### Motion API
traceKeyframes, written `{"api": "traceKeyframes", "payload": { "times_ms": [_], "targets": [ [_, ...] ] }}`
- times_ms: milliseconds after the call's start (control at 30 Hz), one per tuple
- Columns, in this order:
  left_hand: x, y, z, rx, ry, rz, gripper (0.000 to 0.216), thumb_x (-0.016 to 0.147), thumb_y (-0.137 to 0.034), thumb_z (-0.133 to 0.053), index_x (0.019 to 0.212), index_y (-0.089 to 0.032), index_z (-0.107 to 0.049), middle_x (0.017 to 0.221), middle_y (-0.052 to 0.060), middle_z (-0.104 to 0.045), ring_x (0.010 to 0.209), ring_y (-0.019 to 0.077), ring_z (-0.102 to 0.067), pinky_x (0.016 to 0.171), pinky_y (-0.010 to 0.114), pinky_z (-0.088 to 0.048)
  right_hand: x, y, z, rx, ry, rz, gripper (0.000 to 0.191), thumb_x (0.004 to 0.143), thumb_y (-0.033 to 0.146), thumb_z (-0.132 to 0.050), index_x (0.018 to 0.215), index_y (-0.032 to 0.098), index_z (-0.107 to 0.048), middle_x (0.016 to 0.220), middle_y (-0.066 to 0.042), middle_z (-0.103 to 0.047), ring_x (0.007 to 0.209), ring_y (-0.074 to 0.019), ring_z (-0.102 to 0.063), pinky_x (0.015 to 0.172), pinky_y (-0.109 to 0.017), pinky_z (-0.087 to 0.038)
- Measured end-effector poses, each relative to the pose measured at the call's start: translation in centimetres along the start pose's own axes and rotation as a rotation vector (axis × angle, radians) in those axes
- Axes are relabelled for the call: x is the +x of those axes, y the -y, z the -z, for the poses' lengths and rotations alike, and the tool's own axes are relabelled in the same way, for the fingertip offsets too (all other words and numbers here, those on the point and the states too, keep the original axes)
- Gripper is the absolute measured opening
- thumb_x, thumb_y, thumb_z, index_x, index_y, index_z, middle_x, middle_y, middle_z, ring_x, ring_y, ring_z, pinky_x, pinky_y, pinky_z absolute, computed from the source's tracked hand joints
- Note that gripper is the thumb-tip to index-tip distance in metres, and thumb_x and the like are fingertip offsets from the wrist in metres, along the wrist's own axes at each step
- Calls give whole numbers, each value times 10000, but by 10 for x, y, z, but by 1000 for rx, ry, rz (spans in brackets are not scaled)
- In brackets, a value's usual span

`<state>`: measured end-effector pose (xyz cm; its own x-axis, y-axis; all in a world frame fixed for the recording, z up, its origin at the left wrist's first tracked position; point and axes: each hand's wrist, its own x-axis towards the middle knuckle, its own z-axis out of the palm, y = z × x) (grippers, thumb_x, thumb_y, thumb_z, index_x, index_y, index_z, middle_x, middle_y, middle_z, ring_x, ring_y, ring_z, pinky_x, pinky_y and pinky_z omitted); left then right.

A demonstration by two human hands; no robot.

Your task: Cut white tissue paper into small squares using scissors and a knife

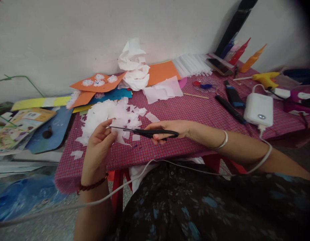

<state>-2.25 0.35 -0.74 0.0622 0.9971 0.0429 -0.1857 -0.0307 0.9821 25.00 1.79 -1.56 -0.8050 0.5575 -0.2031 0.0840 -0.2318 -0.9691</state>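
My right hand [170,129] grips the black handles of a pair of scissors [145,132], blades pointing left. The blade tips meet a small piece of white tissue paper [118,129] that my left hand [98,147] pinches between thumb and fingers. Both hands hover over the near edge of a small table covered in red checked cloth [170,107]. A heap of cut white paper scraps [107,115] lies on the cloth just behind my left hand.
Crumpled white paper [133,65], orange card [162,72] and a flat white sheet [163,90] lie at the back by the wall. At right are a white power bank [259,108] with cable, black markers [230,108], a yellow glue gun [265,78]. Books and coloured sheets [26,124] lie left.
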Motion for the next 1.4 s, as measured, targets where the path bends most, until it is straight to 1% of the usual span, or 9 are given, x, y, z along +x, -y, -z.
{"api": "traceKeyframes", "payload": {
  "times_ms": [167,333,567,700,867,1000,1100,1233,1400],
  "targets": [
    [-3,-5,-2,72,-11,4,456,759,-180,-792,1201,-251,-705,680,-32,-631,565,96,-573,549,194,-505,-2,1,-1,-41,-30,-32,460,878,416,-710,1231,164,-558,822,21,-598,626,-81,-508,576,-236,-418],
    [-5,-6,1,185,-19,52,606,742,-170,-787,1323,-243,-632,700,-24,-642,585,90,-598,549,164,-483,-1,2,-1,-162,-46,-42,547,841,420,-739,1282,156,-549,803,32,-544,620,-90,-473,560,-251,-381],
    [1,0,1,163,-47,62,608,699,-151,-803,1285,-212,-651,686,-30,-628,575,77,-573,556,159,-473,2,3,-5,-238,-67,50,599,782,470,-783,1231,125,-588,859,5,-585,673,-104,-474,569,-253,-377],
    [5,2,-1,122,-49,66,558,707,-153,-793,1245,-214,-657,673,-31,-630,537,82,-560,512,175,-456,6,1,-6,-217,-93,15,503,846,442,-720,1227,143,-587,727,51,-552,553,-80,-457,488,-235,-359],
    [11,7,2,-22,-49,164,440,694,-201,-764,1116,-199,-639,659,-28,-630,527,108,-582,482,203,-483,9,-3,-3,-149,-161,-19,415,875,400,-699,1187,150,-584,684,68,-555,458,-52,-463,431,-214,-373],
    [14,11,4,4,23,282,176,683,-204,-743,775,-191,-594,612,-10,-626,491,104,-570,468,212,-490,11,-4,0,-83,-195,-13,420,883,405,-705,1186,143,-581,693,62,-561,448,-40,-445,412,-205,-342],
    [14,12,5,-1,-18,243,203,650,-155,-763,670,-191,-564,548,-31,-581,462,85,-541,434,180,-445,9,-2,2,-52,-188,-2,512,857,433,-742,1220,126,-552,731,51,-549,511,-48,-469,458,-206,-378],
    [15,11,5,-32,-132,184,175,656,-149,-783,708,-198,-623,576,-40,-623,476,81,-562,445,170,-451,4,3,5,-51,-132,3,676,779,530,-800,1225,111,-512,852,21,-538,686,-69,-523,591,-202,-460],
    [17,13,7,-130,-283,161,184,615,-112,-803,732,-189,-684,680,-29,-711,569,95,-638,526,186,-525,-1,2,14,-117,-37,3,678,791,656,-726,1170,138,-510,884,7,-550,681,-71,-495,582,-213,-434]
  ]
}}
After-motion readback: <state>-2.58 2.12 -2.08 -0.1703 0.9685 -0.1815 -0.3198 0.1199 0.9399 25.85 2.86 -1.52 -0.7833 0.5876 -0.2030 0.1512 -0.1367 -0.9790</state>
